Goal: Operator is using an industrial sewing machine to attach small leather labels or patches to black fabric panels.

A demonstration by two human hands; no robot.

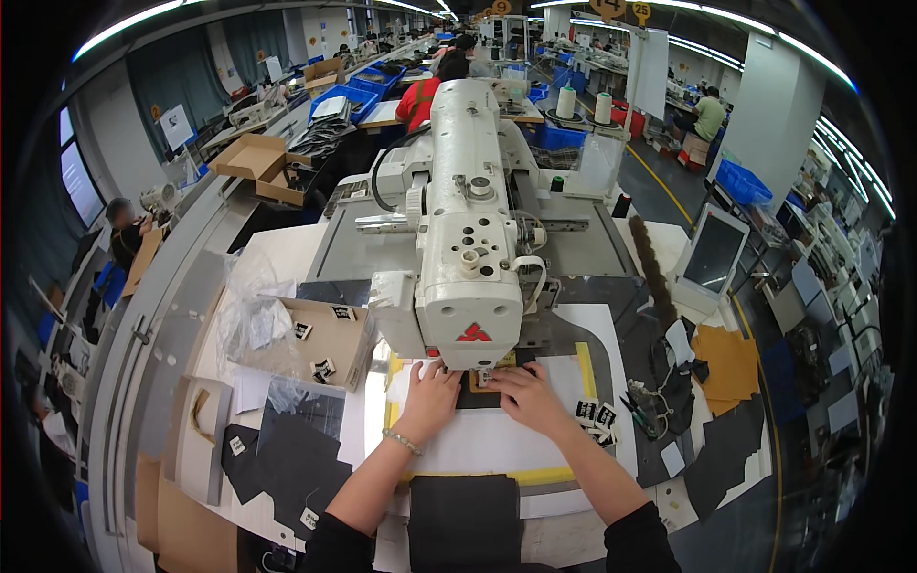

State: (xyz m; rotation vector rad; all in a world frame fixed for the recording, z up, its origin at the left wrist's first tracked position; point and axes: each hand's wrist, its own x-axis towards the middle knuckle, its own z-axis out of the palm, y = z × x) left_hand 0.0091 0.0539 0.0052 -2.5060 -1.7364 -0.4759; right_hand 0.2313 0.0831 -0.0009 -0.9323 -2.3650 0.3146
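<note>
A large white industrial sewing machine (470, 239) fills the middle, its head above the work plate. My left hand (430, 399) rests palm down just left of the needle area, fingers stretched toward the underside of the head. On the other side, my right hand (528, 395) lies with extended fingers reaching to the needle area, at the edge of a small black-and-tan piece. Dark fabric (479, 397) shows between my hands on the white work plate (458, 449), which has yellow tape along its edges. The machine head partly hides the fingertips.
Small black-and-white labels (597, 416) lie right of my right forearm, near thread snips (638, 416). A shallow cardboard box (349, 355) with more labels stands left. Dark fabric pieces (296, 468) lie front left; a dark stack (465, 523) is nearest me. A screen (714, 250) stands right.
</note>
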